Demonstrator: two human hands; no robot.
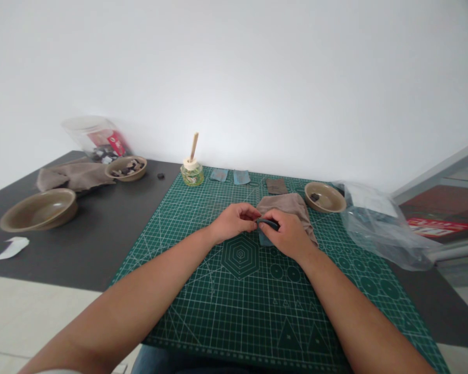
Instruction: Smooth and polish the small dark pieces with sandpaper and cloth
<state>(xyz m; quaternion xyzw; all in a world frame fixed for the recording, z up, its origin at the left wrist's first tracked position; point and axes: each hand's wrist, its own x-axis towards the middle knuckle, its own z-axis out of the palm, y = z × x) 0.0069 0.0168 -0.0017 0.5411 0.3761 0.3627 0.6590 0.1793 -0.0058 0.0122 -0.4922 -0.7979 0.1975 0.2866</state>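
Note:
Both hands meet above the green cutting mat (195,228), right of its centre. My right hand (288,232) is wrapped round a thin, dark curved item (268,224). The fingertips of my left hand (236,221) are pinched together at that item's left end; what they hold is too small to make out. Beneath and behind my right hand lies a brown cloth (296,204), bunched on the mat. A small blue-grey piece (264,240) shows just under the right hand, partly hidden by it.
At the back stand a reed diffuser (192,172), two blue-grey squares and a brown square (276,186). A bowl (325,197) and clear plastic bag (382,228) sit right. Leftward are an empty bowl (39,210), a filled bowl (126,169), a cloth (76,175) and a jar (97,137).

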